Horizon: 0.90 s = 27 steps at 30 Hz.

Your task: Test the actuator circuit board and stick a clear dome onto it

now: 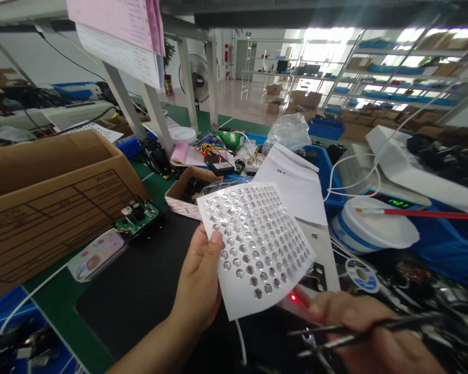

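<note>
Slender dark metal tweezers [349, 340] sit in the blurred right hand [374, 327], its fingers curled around them and the two tips parted, pointing left. Farther in, the left hand [200, 270] pinches a glossy white rectangular sheet covered in rows of round silvery spots [257, 244], thumb flat on the front at the left edge, the other fingers mostly hidden behind. Tilted, the sheet is held above the table [70, 322], its lower right corner near the right fingers; whether they touch it cannot be told. Its top left corner comes close to a small open cardboard carton [185, 200], and its right edge overlaps white paper [296, 182]. Leftward, a flat black mat [140, 291] gives room between the left wrist and a large brown cardboard box [54, 208].
</note>
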### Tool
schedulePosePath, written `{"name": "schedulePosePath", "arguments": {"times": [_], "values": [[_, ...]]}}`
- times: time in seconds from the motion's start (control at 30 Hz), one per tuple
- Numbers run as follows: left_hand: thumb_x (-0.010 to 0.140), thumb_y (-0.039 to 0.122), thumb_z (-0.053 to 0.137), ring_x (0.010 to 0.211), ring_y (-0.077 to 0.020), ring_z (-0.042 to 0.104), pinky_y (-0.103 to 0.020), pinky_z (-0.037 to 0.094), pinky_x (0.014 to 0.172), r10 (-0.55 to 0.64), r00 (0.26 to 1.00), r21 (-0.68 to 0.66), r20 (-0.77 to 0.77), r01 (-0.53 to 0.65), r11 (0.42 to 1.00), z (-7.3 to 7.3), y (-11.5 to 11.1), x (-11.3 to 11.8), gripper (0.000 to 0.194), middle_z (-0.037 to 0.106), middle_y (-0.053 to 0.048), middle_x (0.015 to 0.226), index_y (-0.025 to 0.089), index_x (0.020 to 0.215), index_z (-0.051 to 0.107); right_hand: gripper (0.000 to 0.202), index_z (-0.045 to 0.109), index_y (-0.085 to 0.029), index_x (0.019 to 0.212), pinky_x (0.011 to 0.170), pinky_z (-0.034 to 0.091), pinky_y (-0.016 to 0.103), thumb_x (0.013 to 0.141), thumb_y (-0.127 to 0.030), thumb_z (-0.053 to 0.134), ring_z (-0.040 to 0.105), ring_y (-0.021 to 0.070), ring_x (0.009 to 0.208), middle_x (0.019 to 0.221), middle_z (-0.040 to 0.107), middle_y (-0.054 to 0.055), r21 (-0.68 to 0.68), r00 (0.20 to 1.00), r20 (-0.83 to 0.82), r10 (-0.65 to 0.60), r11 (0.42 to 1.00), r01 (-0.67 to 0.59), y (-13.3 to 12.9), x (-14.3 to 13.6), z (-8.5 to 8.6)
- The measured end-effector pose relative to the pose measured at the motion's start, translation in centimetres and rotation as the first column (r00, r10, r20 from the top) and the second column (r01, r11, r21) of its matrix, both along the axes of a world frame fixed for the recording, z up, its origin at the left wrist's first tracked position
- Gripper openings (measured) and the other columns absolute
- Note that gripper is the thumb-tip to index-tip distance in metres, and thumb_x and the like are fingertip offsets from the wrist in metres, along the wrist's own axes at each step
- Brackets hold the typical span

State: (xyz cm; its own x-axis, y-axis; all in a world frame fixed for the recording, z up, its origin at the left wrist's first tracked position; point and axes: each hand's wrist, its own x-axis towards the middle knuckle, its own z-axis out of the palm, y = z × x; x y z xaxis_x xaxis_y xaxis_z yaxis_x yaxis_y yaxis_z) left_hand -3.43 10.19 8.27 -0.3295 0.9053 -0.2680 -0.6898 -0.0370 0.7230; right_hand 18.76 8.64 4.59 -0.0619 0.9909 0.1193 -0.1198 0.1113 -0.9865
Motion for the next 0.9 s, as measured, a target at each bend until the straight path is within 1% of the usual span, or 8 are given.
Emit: {"name": "schedulePosePath", "arguments": {"times": [0.07,0.13,0.23,0.3,0.4,0.5,0.73,0.9], "values": [[0.087,0.027,0.062,0.097,-0.0238,0.069,-0.038,0.054,0.089,-0.017,0.999,0.004,0.041,0.017,1.0,0.3,-0.2,0.3,0.034,0.073,-0.007,0.104,0.024,0.12,0.056,0.02,0.071,-0.029,0.089,0.077,0.058,0.036,0.09,-0.046,0.061,0.068,0.0236,0.082,0.091,0.07,0.007,-0.074,0.975,-0.124,0.185,0.978,-0.195,0.2,-3.0,1.2],[0.086,0.028,0.063,0.099,-0.0247,0.068,-0.039,0.053,0.089,-0.027,0.998,-0.007,0.062,0.028,1.0,0.2,-0.5,0.4,0.038,0.072,-0.007,0.107,0.025,0.123,0.055,0.022,0.069,-0.028,0.098,0.079,0.058,0.035,0.096,-0.042,0.052,0.068,0.0214,0.086,0.095,0.07,0.007,-0.062,0.949,-0.213,0.231,0.967,-0.249,0.5,-5.1,1.9],[0.077,0.047,0.071,0.102,-0.0269,0.066,-0.037,0.053,0.089,-0.116,0.992,0.02,0.049,0.115,0.993,-0.8,-1.3,0.1,0.052,0.071,-0.007,0.111,0.027,0.123,0.056,0.024,0.068,-0.025,0.104,0.075,0.059,0.034,0.099,-0.039,0.048,0.068,0.0222,0.087,0.096,0.07,0.009,0.036,0.971,-0.19,0.142,0.99,-0.137,0.8,-6.3,1.8],[0.067,0.055,0.077,0.098,-0.027,0.066,-0.034,0.055,0.082,-0.303,0.953,0.077,-0.023,0.303,0.95,-1.7,-1.8,0.0,0.06,0.07,-0.007,0.11,0.025,0.117,0.062,0.022,0.067,-0.026,0.107,0.077,0.059,0.036,0.1,-0.036,0.048,0.068,0.0239,0.093,0.103,0.069,0.008,0.125,0.992,-0.122,0.04,0.992,-0.024,0.8,-6.3,1.3],[0.069,0.05,0.078,0.079,-0.0198,0.065,-0.024,0.054,0.064,-0.496,0.852,0.066,-0.166,0.511,0.857,-2.7,-2.3,0.0,0.042,0.072,-0.007,0.093,0.019,0.097,0.072,0.019,0.067,-0.029,0.108,0.086,0.057,0.036,0.1,-0.031,0.05,0.064,0.0226,0.102,0.109,0.067,0.006,0.31,0.999,-0.025,-0.039,0.95,0.045,0.7,-6.4,0.7],[0.075,0.04,0.076,0.06,-0.0113,0.058,-0.017,0.046,0.052,-0.498,0.837,-0.051,-0.224,0.501,0.864,-2.8,-2.1,0.3,0.025,0.069,-0.004,0.071,0.015,0.075,0.073,0.019,0.066,-0.028,0.11,0.093,0.053,0.033,0.099,-0.028,0.051,0.063,0.0202,0.104,0.109,0.067,0.005,0.428,0.997,0.045,-0.056,0.903,0.031,0.6,-6.5,0.4],[0.069,0.033,0.081,0.058,-0.0111,0.058,-0.019,0.047,0.057,-0.507,0.827,-0.194,-0.244,0.47,0.861,-1.9,-1.8,0.3,0.018,0.069,-0.001,0.064,0.016,0.069,0.073,0.022,0.068,-0.027,0.107,0.075,0.06,0.027,0.099,-0.036,0.049,0.066,0.0229,0.099,0.109,0.067,0.007,0.086,0.978,0.206,-0.014,0.996,-0.004,0.5,-2.0,1.5],[0.065,0.033,0.082,0.07,-0.0167,0.066,-0.024,0.05,0.069,-0.498,0.822,-0.237,-0.274,0.445,0.864,-1.9,-2.1,0.2,0.018,0.075,-0.003,0.074,0.017,0.072,0.075,0.02,0.069,-0.027,0.092,0.058,0.06,0.024,0.097,-0.037,0.052,0.069,0.02,0.076,0.098,0.068,0.008,0.074,0.996,0.087,0.008,0.997,-0.014,0.7,2.0,2.8]]}}
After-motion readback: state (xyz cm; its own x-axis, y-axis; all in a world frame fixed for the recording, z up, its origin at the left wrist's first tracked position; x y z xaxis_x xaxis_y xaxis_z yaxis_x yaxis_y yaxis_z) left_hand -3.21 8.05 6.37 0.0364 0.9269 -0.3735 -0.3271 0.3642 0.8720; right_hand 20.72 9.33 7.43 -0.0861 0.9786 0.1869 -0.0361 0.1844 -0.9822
